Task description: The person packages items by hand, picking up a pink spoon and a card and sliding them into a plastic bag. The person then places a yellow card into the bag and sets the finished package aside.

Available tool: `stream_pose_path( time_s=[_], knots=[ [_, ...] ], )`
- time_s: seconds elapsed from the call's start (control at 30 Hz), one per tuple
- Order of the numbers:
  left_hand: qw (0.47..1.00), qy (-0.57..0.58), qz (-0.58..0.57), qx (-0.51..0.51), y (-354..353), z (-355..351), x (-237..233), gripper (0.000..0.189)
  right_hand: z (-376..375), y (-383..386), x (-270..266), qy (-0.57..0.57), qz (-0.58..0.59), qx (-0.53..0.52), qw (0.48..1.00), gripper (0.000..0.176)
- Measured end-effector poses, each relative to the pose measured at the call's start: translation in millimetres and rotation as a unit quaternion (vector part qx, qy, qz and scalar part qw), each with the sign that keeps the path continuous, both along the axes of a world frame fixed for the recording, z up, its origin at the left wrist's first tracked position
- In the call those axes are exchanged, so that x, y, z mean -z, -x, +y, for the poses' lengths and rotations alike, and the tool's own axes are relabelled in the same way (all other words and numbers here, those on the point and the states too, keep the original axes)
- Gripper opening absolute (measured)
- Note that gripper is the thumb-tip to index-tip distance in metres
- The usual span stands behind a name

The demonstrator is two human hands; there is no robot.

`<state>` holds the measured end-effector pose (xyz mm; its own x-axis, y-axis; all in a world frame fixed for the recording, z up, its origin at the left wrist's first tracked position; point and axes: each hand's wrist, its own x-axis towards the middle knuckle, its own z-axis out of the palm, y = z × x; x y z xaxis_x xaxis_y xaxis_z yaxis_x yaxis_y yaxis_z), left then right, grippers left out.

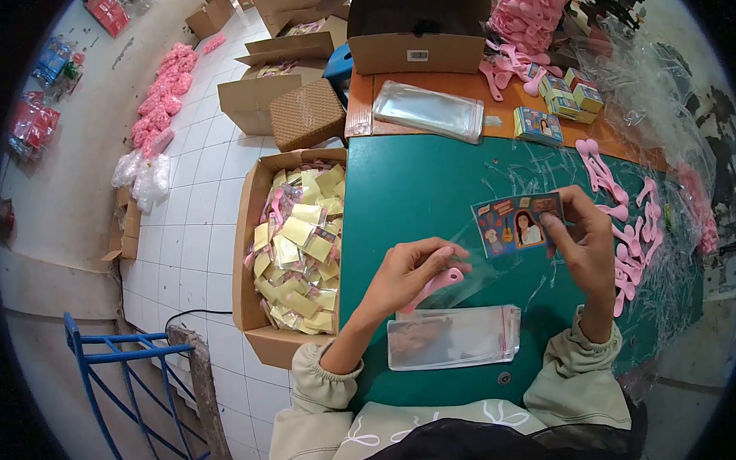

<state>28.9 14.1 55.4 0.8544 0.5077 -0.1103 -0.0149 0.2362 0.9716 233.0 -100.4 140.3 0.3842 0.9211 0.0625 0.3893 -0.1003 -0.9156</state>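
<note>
My right hand (585,237) pinches a printed card (504,229) by its right end, with a picture of a person and a guitar facing up. Its lower left edge overlaps a clear plastic bag (485,279). That bag's other side is in my left hand (410,275), whose thumb and fingers are closed. A pink plastic spoon (435,288) lies against the same hand, its handle end with a hole showing below the thumb. Beneath both hands, a stack of clear bags (453,340) rests on the green table (408,204).
Left of the table stands a carton (246,258) filled with packed bags. Pink spoons (628,253) lie to the right. Card stacks (534,125), more clear bags (429,112) and an open box (419,56) stand at the back. A blue metal rack (125,344) is at lower left.
</note>
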Motion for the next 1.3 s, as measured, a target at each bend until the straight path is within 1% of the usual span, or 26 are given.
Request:
stream_pose_path(
  time_s=[0.07, 0.1, 0.2, 0.23, 0.33, 0.4, 0.43, 0.5, 0.6, 0.63, 0.7, 0.73, 0.77, 0.8, 0.83, 0.87, 0.97, 1.03, 1.07, 1.1, 1.13, 1.17, 1.2, 1.27, 1.3],
  knots=[
    [1.000, -0.010, -0.009, -0.010, -0.8, -0.2, 0.2, 0.028, -0.7, 2.4, -0.7, -0.027, 0.034, -0.006, 0.999, 0.010],
    [1.000, -0.015, -0.014, -0.015, -0.8, 0.0, 0.2, 0.028, -1.4, 3.2, -3.6, 0.021, -0.003, -0.032, 0.999, 0.011],
    [0.995, -0.085, 0.052, 0.011, 3.8, 5.0, 4.7, 0.027, 0.5, 4.8, 1.4, 0.002, -0.134, -0.078, 0.988, 0.014],
    [0.995, -0.087, 0.047, 0.014, 3.9, 4.1, 3.8, 0.027, 1.0, 5.1, -1.0, 0.021, -0.126, -0.085, 0.988, 0.015],
    [0.996, -0.081, 0.027, 0.013, 3.6, 0.9, -4.0, 0.027, 0.2, 6.1, -1.8, 0.031, -0.150, -0.088, 0.984, 0.015],
    [0.998, -0.060, 0.007, 0.001, 3.0, -0.3, -9.5, 0.028, -1.1, 4.2, -6.1, 0.029, -0.159, -0.065, 0.985, 0.016],
    [0.999, -0.050, 0.015, -0.002, 3.4, -0.4, -6.8, 0.027, -1.5, 3.5, -7.7, 0.029, -0.163, -0.054, 0.985, 0.016],
    [0.999, -0.031, 0.032, -0.008, 5.1, 0.0, 0.4, 0.026, -1.0, 5.3, -5.7, 0.035, -0.146, -0.084, 0.985, 0.016],
    [0.994, -0.073, 0.083, 0.020, 5.8, 1.9, -7.1, 0.023, 2.4, 11.0, -2.8, 0.058, -0.116, -0.129, 0.983, 0.015],
    [0.996, -0.063, 0.059, 0.039, 5.2, 1.0, -5.3, 0.025, 4.4, 13.0, -1.8, 0.068, -0.105, -0.145, 0.981, 0.016],
    [0.996, -0.042, 0.011, 0.077, 3.1, -1.7, -1.8, 0.029, 9.7, 13.7, 3.1, 0.110, -0.141, -0.228, 0.957, 0.019],
    [0.994, -0.076, 0.032, 0.077, 2.7, -3.4, -5.8, 0.031, 11.8, 14.2, 7.8, 0.131, -0.158, -0.269, 0.941, 0.021],
    [0.989, -0.111, 0.052, 0.077, 1.8, -5.6, -17.1, 0.033, 13.5, 16.1, 18.9, 0.090, -0.185, -0.290, 0.935, 0.025],
    [0.984, -0.146, 0.072, 0.076, 1.1, -6.7, -23.2, 0.035, 13.4, 19.1, 23.3, 0.076, -0.179, -0.279, 0.941, 0.024],
    [0.986, -0.146, 0.066, 0.056, 1.8, -9.8, -17.8, 0.041, 12.9, 22.3, 26.4, 0.062, -0.171, -0.269, 0.946, 0.023],
    [0.981, -0.169, 0.085, 0.051, 1.4, -11.2, -18.3, 0.043, 12.9, 24.0, 29.3, 0.049, -0.164, -0.258, 0.951, 0.023],
    [0.965, -0.225, 0.128, 0.048, 1.4, -11.0, -19.1, 0.049, 14.4, 12.2, 38.2, 0.031, -0.108, -0.328, 0.938, 0.020],
    [0.957, -0.245, 0.138, 0.066, 5.9, -2.5, -13.1, 0.053, 18.6, 4.3, 41.3, 0.084, -0.040, -0.266, 0.959, 0.019],
    [0.961, -0.231, 0.129, 0.079, 10.0, 4.0, -8.9, 0.054, 21.5, -1.2, 43.4, 0.110, -0.007, -0.233, 0.966, 0.018],
    [0.964, -0.217, 0.120, 0.092, 15.6, 12.1, -3.0, 0.056, 24.1, -9.9, 49.0, 0.094, 0.013, -0.224, 0.970, 0.018],
    [0.967, -0.204, 0.111, 0.104, 19.2, 18.0, 5.1, 0.057, 26.5, -16.1, 49.4, 0.107, 0.037, -0.205, 0.972, 0.019],
    [0.993, -0.091, 0.016, 0.077, 20.5, 18.6, 9.8, 0.057, 29.0, -20.8, 49.7, 0.121, 0.061, -0.187, 0.973, 0.019],
    [0.996, -0.068, 0.013, 0.054, 21.9, 17.6, 12.0, 0.057, 30.4, -22.4, 50.0, 0.135, 0.085, -0.168, 0.973, 0.020],
    [1.000, -0.024, 0.004, 0.009, 21.3, 14.8, 9.2, 0.058, 31.6, -20.8, 50.9, 0.127, 0.115, -0.157, 0.973, 0.025],
    [0.999, -0.029, 0.015, 0.004, 21.0, 14.8, 10.0, 0.059, 31.2, -19.6, 53.3, 0.125, 0.129, -0.155, 0.972, 0.026]
  ],
)
